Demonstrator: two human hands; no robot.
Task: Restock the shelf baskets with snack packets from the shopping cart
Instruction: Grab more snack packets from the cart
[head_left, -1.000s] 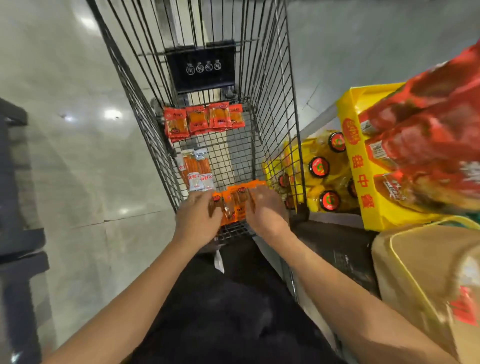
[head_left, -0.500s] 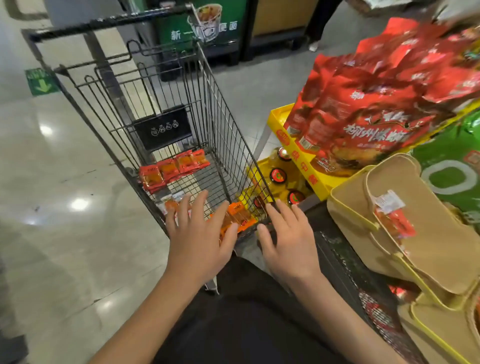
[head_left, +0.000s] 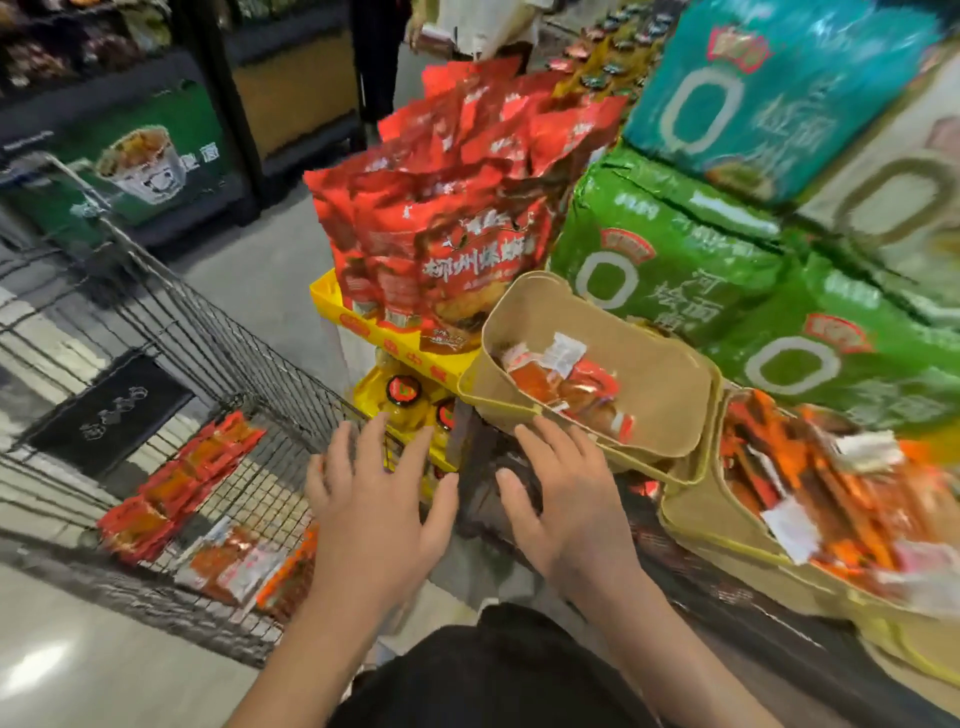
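Snack packets sit in 2 places: in the wire cart on the left, and in the tan baskets on the right. Going big to small: 3 big noodle packs can be made out at the top right, 1 teal and 2 green, w/ more blurry ones behind. Next, 1 heap of big red bags stands in 1 yellow tray; too many bags to count. Then 1 cart, and 2 tan baskets. The near basket is packed w/ orange packets. The far basket has only a few at its bottom. Under the yellow tray sit 2 dark round lids on yellow packs.

Inside the cart, 1 red row of packets lies flat, and approx. 3 or 4 loose ones lie nearer the person; blur makes the count rough.

2 hands are up in the middle. Left hand is wide open, fingers spread, holding nothing, just right of the cart's packets and over the cart's edge. Right hand is also spread flat, holding nothing, w/ its fingertips by the far basket's front rim. Cart packets are down-left of both hands; basket packets are up-right.
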